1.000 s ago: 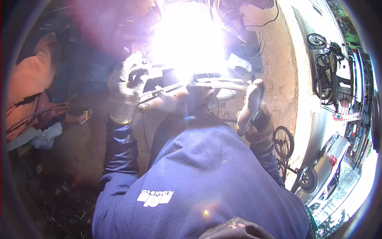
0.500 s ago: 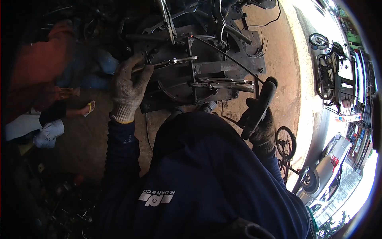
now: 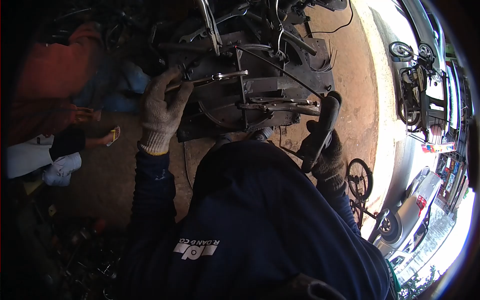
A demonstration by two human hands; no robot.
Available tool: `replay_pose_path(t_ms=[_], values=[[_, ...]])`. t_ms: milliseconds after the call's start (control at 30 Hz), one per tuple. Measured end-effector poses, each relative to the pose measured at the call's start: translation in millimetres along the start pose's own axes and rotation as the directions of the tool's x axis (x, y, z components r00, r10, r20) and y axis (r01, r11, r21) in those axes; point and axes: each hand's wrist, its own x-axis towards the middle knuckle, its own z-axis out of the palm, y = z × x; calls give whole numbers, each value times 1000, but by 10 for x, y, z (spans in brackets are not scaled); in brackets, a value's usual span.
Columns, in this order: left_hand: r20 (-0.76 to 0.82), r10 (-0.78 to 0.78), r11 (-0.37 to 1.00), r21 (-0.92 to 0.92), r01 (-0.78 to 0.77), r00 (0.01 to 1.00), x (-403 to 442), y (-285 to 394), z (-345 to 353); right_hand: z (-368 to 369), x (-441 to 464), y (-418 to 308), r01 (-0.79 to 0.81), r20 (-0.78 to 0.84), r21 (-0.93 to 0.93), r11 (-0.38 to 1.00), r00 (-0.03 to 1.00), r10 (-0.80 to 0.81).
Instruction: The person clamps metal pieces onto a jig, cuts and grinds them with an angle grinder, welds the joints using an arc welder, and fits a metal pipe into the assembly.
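Note:
My left hand [image 3: 162, 112], in a pale knitted glove, is closed around the handles of locking pliers [image 3: 217, 77], whose jaws reach a dark metal bar. My gloved right hand [image 3: 325, 152] grips a black electrode holder [image 3: 327, 122]. From it a thin welding rod [image 3: 280, 70] slants up and left, its tip glowing faint red at the upper end of the bar. Below the bar's middle, a second pair of locking pliers [image 3: 285, 106] is clamped on the dark metal frame [image 3: 215, 132]. More clamps [image 3: 210, 27] stand at the top of the frame.
At the left sits a person in an orange top [image 3: 57, 70], with a sandalled foot [image 3: 114, 136] on the floor. A cable [image 3: 337, 31] lies at the upper right. On the right are a bicycle [image 3: 360, 180], a motorcycle [image 3: 410, 90] and a silver car [image 3: 410, 215].
The bright arc seen a second ago is gone. Since half a second ago, the holder and rod in my right hand have shifted slightly left. My left hand stays on the pliers.

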Motion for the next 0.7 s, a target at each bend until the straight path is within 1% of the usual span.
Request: replay_pose_path(t_ms=[67, 267, 333, 367, 467, 567, 667, 700], values=[[-2, 9, 1000, 10, -9, 1000, 2, 6, 3, 36, -3, -60, -5, 4, 81, 997, 1000, 5], [4, -32, 999, -4, 32, 999, 3, 9, 5, 24, 10, -79, -6, 26, 52, 999, 1000, 5], [2, -3, 999, 36, 3, 1000, 8, -9, 4, 36, 8, -112, -93, 31, 182, 979, 996, 89], [1, -3, 999, 35, 3, 1000, 7, -19, 4, 30, 13, -93, -93, 31, 182, 979, 996, 89], [3, -6, 1000, 13, 6, 1000, 1, -41, 12, 15, 25, -37, -43, 16, 89, 995, 999, 42], [3, -23, 1000, -5, 23, 1000, -4, -42, 8, 14, 17, -41, -4, 19, 66, 998, 1000, 3], [-5, -52, 998, -22, 52, 999, 0, -79, 14, 1, 15, -73, -28, 19, -10, 1000, 999, 28], [-20, 68, 998, 2, -68, 998, 2, -156, 10, 19, -1, -152, -73, 45, 44, 996, 996, 71]])
